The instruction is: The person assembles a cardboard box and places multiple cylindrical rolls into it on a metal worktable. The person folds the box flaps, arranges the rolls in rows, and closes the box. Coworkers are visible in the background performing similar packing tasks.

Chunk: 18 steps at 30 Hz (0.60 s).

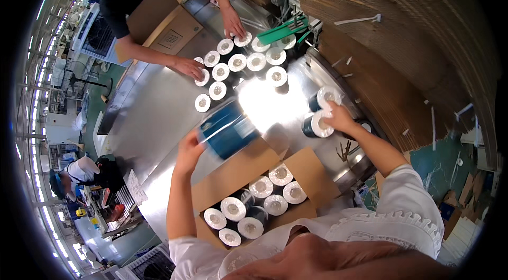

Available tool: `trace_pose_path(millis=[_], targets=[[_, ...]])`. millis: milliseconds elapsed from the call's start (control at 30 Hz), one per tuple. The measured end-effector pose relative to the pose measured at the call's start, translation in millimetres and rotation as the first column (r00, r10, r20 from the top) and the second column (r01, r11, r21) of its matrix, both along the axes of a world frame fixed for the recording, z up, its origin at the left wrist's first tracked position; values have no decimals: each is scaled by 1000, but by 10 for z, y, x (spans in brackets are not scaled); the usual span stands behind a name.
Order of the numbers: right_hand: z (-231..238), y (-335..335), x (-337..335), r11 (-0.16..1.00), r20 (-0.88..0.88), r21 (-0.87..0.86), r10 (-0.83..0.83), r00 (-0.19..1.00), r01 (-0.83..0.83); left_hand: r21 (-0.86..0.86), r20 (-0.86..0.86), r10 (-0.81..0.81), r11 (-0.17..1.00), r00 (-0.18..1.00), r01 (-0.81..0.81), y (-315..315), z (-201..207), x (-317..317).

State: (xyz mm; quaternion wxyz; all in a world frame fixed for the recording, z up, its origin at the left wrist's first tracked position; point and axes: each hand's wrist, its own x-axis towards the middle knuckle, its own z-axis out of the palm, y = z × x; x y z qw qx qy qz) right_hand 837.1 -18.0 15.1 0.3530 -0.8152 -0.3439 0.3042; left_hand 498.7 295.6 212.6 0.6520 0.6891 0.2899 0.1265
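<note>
My left hand [189, 152] is closed on the side of a dark blue, shiny-wrapped pack [228, 130], blurred by motion, held above the steel table beside an open carton. My right hand [340, 117] grips two dark blue rolls with white ends, a nearer roll [321, 124] and a farther roll [329, 96], at the table's right side; its fingertips are partly hidden. Close to me stands the open cardboard carton [317, 179], flaps spread, with several white-ended rolls [233, 208] upright inside.
Across the steel table [153, 97], several more rolls [238, 62] stand grouped. A co-worker's two hands [188, 67] touch some of them, beside another carton [177, 31]. Flat cardboard stacks [381, 47] rise at the right. A green guide plate [282, 31] juts over the table's far edge.
</note>
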Motion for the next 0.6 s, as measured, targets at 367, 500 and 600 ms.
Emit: trace_pose_path(millis=[367, 500, 600], targets=[[2583, -145, -1612, 731, 185, -78, 679, 710, -678, 682, -585, -174, 423, 792, 597, -2189, 183, -1112], [2070, -185, -2399, 582, 122, -307, 808, 576, -753, 736, -647, -113, 169, 754, 656, -2645, -268, -1052], [1985, -150, -2500, 615, 225, -275, 789, 572, -739, 792, -575, -101, 180, 812, 584, -2626, -313, -1132]])
